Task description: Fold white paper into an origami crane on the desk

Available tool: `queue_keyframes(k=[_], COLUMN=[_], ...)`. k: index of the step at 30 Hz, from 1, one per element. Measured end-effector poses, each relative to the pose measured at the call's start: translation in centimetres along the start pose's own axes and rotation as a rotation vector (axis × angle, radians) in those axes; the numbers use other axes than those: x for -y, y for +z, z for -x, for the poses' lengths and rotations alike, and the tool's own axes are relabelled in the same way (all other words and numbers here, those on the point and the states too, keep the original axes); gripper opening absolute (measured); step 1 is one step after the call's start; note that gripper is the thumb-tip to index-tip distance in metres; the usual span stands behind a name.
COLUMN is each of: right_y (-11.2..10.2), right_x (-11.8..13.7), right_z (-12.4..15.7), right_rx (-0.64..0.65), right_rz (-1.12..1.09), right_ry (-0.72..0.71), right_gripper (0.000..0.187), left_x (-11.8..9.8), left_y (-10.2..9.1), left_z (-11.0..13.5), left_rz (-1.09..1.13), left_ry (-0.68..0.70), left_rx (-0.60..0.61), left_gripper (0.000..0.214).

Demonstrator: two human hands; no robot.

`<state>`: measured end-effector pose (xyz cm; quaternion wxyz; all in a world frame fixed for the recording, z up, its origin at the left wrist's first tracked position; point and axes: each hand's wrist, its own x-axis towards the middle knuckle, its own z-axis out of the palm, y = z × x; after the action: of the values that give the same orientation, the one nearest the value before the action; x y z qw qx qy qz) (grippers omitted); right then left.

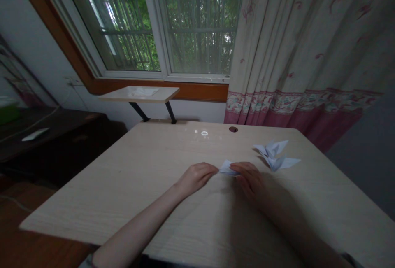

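Observation:
A small piece of folded white paper (226, 166) lies on the wooden desk (138, 185) between my hands. My left hand (199, 176) pinches its left corner with thumb and fingers pressed together. From the other side, my right hand (250, 179) has its fingers over the right part of the paper, gripping it and hiding that end. Just beyond my right hand rest two folded paper cranes (273, 154), white with pointed wings, close against each other.
A small raised shelf (166, 94) on black legs stands at the desk's back left, with white paper (143, 91) on it. A round cable hole (233, 129) sits near the back edge. Behind are a window and a floral curtain (277, 54). A dark table (46, 132) stands left.

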<state>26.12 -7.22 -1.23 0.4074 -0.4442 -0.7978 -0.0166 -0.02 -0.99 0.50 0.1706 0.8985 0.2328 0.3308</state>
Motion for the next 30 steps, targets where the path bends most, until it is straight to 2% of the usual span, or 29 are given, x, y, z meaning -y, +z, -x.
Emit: queue_keyframes(k=[4,10,18,22,26,30], right_y=[-0.2,0.1,0.4,0.7,0.9,1.2], right_x=[-0.1,-0.2,0.4,0.1,-0.6,-1.0], right_z=[0.0,-0.7,-1.3,-1.0,-0.4,0.0], right_rx=[-0.109,-0.251,-0.353,-0.312,-0.143,0.011], right_rz=[0.076,0.167,0.215,0.266,0.287,0.274], right_ry=[-0.034,-0.03,-0.023,-0.028,-0.09,-0.148], right_gripper=[0.037,0.039,0.053,0.048,0.034,0.031], left_x=[-0.5,-0.5,0.7,0.9,0.8,0.6], left_y=[0.0,0.7,1.3,1.2,1.2,1.2], left_z=[-0.2,-0.6,-0.7,-0.7,-0.7,-0.6], left_rz=[0.109,0.341,0.55,0.616,0.569,0.504], left_ry=[-0.114,-0.389,-0.649,-0.684,-0.686,-0.623], left_rx=[-0.044,-0.163,-0.168,-0.129,-0.075,-0.041], left_gripper=[0.026,0.02,0.027,0.029,0.023,0.023])
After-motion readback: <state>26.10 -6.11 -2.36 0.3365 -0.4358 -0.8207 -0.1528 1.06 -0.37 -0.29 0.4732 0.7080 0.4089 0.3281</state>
